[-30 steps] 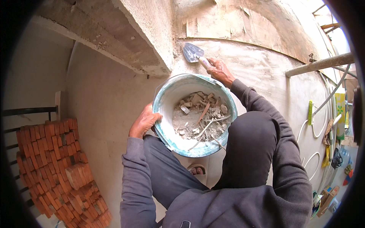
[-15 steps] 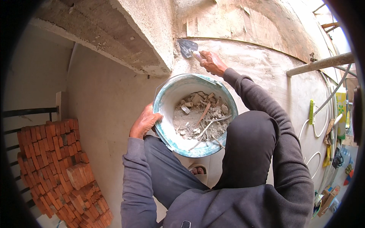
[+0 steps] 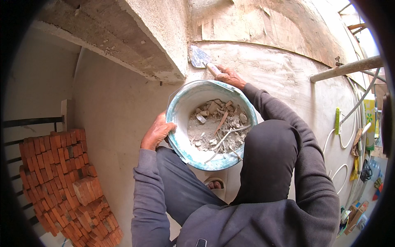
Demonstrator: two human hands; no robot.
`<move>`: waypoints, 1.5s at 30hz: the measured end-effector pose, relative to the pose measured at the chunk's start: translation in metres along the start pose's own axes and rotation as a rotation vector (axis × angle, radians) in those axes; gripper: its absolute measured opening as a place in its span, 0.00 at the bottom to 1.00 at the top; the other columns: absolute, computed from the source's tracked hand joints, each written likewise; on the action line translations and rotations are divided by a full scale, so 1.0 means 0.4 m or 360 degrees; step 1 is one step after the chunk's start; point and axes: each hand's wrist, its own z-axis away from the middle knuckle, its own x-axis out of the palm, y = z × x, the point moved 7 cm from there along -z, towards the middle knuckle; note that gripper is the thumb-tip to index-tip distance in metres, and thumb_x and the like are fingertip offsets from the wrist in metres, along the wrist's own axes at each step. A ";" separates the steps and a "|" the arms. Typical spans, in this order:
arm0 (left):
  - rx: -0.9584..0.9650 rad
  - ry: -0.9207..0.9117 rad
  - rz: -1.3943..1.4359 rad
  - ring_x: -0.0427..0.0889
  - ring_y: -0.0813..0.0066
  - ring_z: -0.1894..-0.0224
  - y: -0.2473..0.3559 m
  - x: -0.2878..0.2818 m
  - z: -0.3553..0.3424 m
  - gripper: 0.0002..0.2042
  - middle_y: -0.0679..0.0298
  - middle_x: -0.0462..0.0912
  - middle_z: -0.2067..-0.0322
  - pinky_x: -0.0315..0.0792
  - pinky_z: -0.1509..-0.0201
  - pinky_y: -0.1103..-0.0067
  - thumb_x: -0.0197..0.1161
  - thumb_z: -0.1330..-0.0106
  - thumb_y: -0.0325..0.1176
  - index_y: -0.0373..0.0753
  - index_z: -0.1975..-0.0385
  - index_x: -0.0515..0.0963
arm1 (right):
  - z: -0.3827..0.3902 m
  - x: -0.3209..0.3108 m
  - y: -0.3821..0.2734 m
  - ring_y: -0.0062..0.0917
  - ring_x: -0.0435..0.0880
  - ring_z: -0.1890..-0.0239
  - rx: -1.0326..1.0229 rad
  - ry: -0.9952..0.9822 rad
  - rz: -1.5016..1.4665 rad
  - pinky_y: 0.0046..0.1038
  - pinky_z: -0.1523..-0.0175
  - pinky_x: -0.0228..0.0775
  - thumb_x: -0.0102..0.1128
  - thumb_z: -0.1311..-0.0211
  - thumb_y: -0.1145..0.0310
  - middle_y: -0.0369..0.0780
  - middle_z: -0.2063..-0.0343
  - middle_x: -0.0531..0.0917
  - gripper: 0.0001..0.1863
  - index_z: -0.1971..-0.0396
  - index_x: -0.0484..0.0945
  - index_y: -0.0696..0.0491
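A teal-and-white bucket [image 3: 177,145] stands tilted between my knees, its mouth facing me. Rubble [image 3: 214,108], dust, broken chips and thin strips lie inside it. My left hand [image 3: 157,131] grips the bucket's left rim, thumb over the edge. Beyond the bucket, my right hand [image 3: 231,78] is closed around the handle of a trowel [image 3: 200,57]. The grey blade lies at the floor beside the concrete corner, and its tip points away from me.
A rough concrete beam or stair edge [image 3: 164,53] juts in from the upper left. Stacked red bricks [image 3: 61,181] stand at the left by a dark railing [image 3: 33,121]. A metal pole [image 3: 347,69] reaches in at the right, near hoses and a green-and-white brush [image 3: 338,121].
My right hand has drawn the trowel slightly toward me and the bucket, and the blade has turned and looks lighter. My left hand and the bucket stay in place.
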 end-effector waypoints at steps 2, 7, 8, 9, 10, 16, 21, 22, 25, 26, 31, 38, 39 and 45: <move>-0.0007 -0.0010 0.0008 0.76 0.77 0.70 0.001 0.000 0.003 0.24 0.64 0.78 0.69 0.72 0.69 0.79 0.61 0.51 0.30 0.31 0.51 0.74 | 0.009 -0.005 -0.015 0.24 0.78 0.68 0.0009 -0.0040 -0.0032 0.24 0.63 0.71 0.54 0.48 0.68 0.43 0.64 0.81 0.36 0.36 0.68 0.61; -0.0026 -0.0004 -0.0012 0.76 0.76 0.71 0.005 0.002 -0.002 0.24 0.63 0.78 0.69 0.72 0.69 0.79 0.60 0.52 0.30 0.30 0.52 0.74 | 0.056 -0.051 -0.039 0.17 0.72 0.76 -0.0008 -0.0004 -0.0179 0.22 0.73 0.66 0.56 0.45 0.69 0.38 0.73 0.75 0.37 0.33 0.63 0.63; -0.0023 0.0006 -0.0006 0.76 0.76 0.71 0.008 0.002 0.001 0.24 0.63 0.79 0.69 0.72 0.69 0.79 0.60 0.53 0.30 0.30 0.52 0.74 | 0.073 -0.060 -0.058 0.17 0.72 0.77 0.0018 -0.0058 -0.0190 0.21 0.75 0.66 0.55 0.45 0.69 0.38 0.73 0.75 0.37 0.33 0.62 0.63; -0.0032 0.0006 0.0001 0.76 0.76 0.71 0.003 0.001 0.000 0.24 0.63 0.79 0.69 0.73 0.69 0.79 0.60 0.53 0.30 0.30 0.52 0.74 | 0.100 -0.073 -0.094 0.16 0.71 0.78 0.0049 -0.0113 -0.0198 0.21 0.76 0.65 0.55 0.44 0.69 0.38 0.73 0.75 0.37 0.32 0.61 0.63; -0.0038 0.0005 0.0002 0.76 0.76 0.71 0.001 0.002 -0.001 0.24 0.63 0.79 0.69 0.73 0.69 0.78 0.60 0.53 0.30 0.30 0.52 0.74 | 0.128 -0.084 -0.123 0.16 0.71 0.79 0.0077 -0.0163 -0.0209 0.21 0.77 0.65 0.54 0.44 0.69 0.38 0.73 0.75 0.38 0.31 0.60 0.62; -0.0021 -0.0001 0.0032 0.77 0.75 0.70 0.019 0.004 0.011 0.26 0.62 0.79 0.69 0.73 0.69 0.78 0.60 0.52 0.30 0.30 0.50 0.74 | 0.308 -0.162 -0.311 0.14 0.70 0.80 -0.0173 -0.0231 0.0087 0.19 0.79 0.65 0.51 0.44 0.60 0.38 0.69 0.76 0.40 0.29 0.60 0.57; 0.0032 0.0006 0.0040 0.77 0.76 0.70 0.005 0.001 0.006 0.27 0.62 0.79 0.67 0.73 0.69 0.78 0.60 0.52 0.30 0.31 0.47 0.73 | 0.469 -0.178 -0.455 0.23 0.76 0.73 -0.0101 -0.0416 0.0442 0.27 0.67 0.74 0.52 0.54 0.61 0.41 0.66 0.79 0.42 0.32 0.66 0.54; 0.0039 0.0005 0.0040 0.77 0.76 0.69 0.007 0.004 0.006 0.27 0.62 0.79 0.67 0.73 0.69 0.78 0.60 0.52 0.30 0.31 0.47 0.73 | 0.479 -0.173 -0.454 0.26 0.77 0.68 -0.0198 -0.0457 0.0626 0.29 0.62 0.74 0.52 0.59 0.63 0.43 0.61 0.80 0.44 0.32 0.67 0.53; 0.0013 0.0007 0.0030 0.77 0.76 0.69 0.010 0.006 0.010 0.27 0.62 0.79 0.67 0.73 0.69 0.78 0.60 0.52 0.30 0.31 0.47 0.73 | 0.509 -0.152 -0.461 0.31 0.80 0.60 -0.0394 -0.0479 0.1064 0.33 0.51 0.75 0.52 0.68 0.69 0.46 0.53 0.83 0.48 0.33 0.68 0.52; -0.0002 0.0013 0.0028 0.77 0.76 0.69 0.010 0.004 0.012 0.26 0.62 0.79 0.67 0.73 0.69 0.78 0.60 0.51 0.30 0.31 0.48 0.73 | 0.513 -0.148 -0.466 0.31 0.80 0.60 -0.0376 -0.0448 0.1145 0.33 0.52 0.75 0.52 0.68 0.69 0.45 0.54 0.83 0.47 0.33 0.69 0.52; 0.0040 -0.0012 -0.0015 0.76 0.76 0.69 0.001 -0.003 0.005 0.25 0.62 0.79 0.68 0.73 0.69 0.78 0.59 0.51 0.30 0.31 0.50 0.74 | 0.467 -0.211 -0.424 0.22 0.76 0.73 -0.0179 -0.0043 0.0670 0.29 0.67 0.74 0.50 0.58 0.68 0.40 0.70 0.79 0.42 0.33 0.68 0.52; -0.0040 -0.0032 0.0053 0.77 0.76 0.69 0.008 0.006 0.016 0.23 0.63 0.79 0.69 0.73 0.67 0.78 0.60 0.50 0.30 0.31 0.51 0.74 | 0.301 -0.198 -0.245 0.14 0.70 0.84 0.0181 -0.0145 0.0299 0.18 0.84 0.61 0.52 0.45 0.62 0.36 0.76 0.77 0.36 0.34 0.67 0.60; -0.0019 -0.0040 0.0039 0.77 0.76 0.70 0.006 0.005 0.012 0.23 0.63 0.79 0.69 0.73 0.68 0.78 0.60 0.50 0.30 0.31 0.51 0.74 | 0.282 -0.188 -0.239 0.14 0.69 0.85 0.0127 -0.0218 0.0333 0.19 0.84 0.61 0.52 0.44 0.62 0.35 0.78 0.76 0.34 0.36 0.70 0.60; 0.0000 0.0020 0.0021 0.77 0.77 0.71 0.007 0.001 0.014 0.24 0.64 0.79 0.69 0.72 0.70 0.80 0.60 0.50 0.31 0.31 0.50 0.74 | 0.176 -0.111 -0.194 0.15 0.69 0.86 0.0206 -0.0401 0.0300 0.20 0.85 0.60 0.51 0.45 0.66 0.35 0.79 0.77 0.31 0.38 0.73 0.60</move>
